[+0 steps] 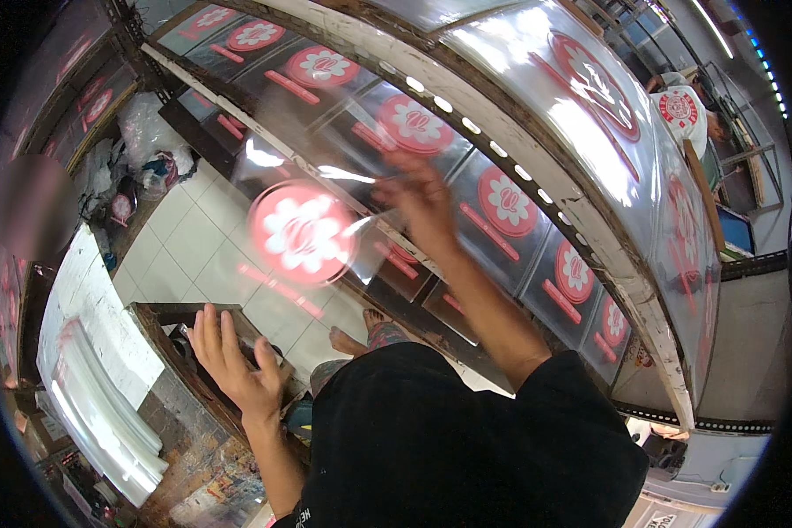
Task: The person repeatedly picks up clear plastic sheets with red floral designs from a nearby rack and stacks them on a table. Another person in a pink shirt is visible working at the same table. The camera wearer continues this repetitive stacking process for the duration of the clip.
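Observation:
My right hand [418, 201] has its fingers closed on the edge of a clear plastic sheet [257, 201], blurred by motion. The sheet hangs over the tiled floor beside the rack and bears a pink disc with a white flower and a pink bar below. Close behind that hand, similar printed sheets [506, 201] lie in a row on a rack shelf. My left hand [238, 365] is raised with its fingers spread and nothing in it, above the edge of a wooden worktable [207, 449].
A stack of clear plastic sheets [106, 414] lies on the worktable, by a white board [97, 308]. The rack's pale upper rail [502, 132] curves across, with more printed sheets above it. Crumpled plastic bags [150, 141] sit at the far left. White floor tiles [185, 229] show between table and rack.

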Tool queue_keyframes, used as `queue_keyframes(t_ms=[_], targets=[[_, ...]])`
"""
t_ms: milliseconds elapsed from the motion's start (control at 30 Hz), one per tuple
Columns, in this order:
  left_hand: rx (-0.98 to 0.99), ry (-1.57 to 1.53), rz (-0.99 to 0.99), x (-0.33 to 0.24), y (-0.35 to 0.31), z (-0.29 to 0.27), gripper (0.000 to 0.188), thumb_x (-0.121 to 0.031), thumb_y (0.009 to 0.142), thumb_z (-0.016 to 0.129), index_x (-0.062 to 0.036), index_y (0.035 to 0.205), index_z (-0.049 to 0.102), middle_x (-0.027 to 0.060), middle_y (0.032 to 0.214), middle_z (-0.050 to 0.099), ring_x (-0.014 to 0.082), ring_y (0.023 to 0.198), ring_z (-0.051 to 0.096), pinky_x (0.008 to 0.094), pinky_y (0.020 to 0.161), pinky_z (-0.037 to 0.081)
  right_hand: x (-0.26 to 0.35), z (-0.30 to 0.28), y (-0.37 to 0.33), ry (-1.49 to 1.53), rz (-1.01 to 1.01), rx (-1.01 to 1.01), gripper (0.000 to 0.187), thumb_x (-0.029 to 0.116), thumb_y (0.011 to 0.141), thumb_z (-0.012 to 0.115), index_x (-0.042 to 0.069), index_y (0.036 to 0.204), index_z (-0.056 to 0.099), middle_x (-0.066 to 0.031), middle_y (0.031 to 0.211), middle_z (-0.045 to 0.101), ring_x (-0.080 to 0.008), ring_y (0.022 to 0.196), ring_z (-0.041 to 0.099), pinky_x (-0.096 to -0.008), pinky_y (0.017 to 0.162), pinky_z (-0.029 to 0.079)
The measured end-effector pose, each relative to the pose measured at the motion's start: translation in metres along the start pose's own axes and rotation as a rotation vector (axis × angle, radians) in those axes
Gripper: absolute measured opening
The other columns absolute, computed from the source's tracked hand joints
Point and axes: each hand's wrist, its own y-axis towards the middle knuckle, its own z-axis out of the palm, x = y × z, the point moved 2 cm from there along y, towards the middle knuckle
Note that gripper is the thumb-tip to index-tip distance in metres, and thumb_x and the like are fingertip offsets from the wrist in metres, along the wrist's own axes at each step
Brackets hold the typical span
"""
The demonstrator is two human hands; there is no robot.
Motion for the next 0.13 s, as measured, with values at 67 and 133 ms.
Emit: queue_keyframes(t_ms=[67,133], targets=[[0.043,-0.062,-0.109,0.013,-0.007,0.006,0.038,-0.012,0.092,0.056,0.0042,0.126,0.060,0.0233,0.138,0.055,0.0408,0.133,0.046,0.0533,0.114,0.030,0.014,-0.053,0.006,-0.024,0.005,-0.142,0.034,0.003,0.090,0.063,0.007,0.124,0.061,-0.0098,0.128,0.062,-0.0223,0.107,0.067,-0.0378,0.091,0.056],[0.080,-0.579,-0.346,0.013,-0.007,0.001,0.031,-0.011,0.096,0.054,0.0023,0.122,0.063,0.0188,0.136,0.058,0.0384,0.131,0.049,0.0481,0.114,0.032,0.024,-0.072,0.003,-0.116,0.214,-0.290,0.038,0.006,0.090,0.064,0.009,0.128,0.059,-0.0113,0.131,0.061,-0.0240,0.109,0.066,-0.0397,0.094,0.055]])
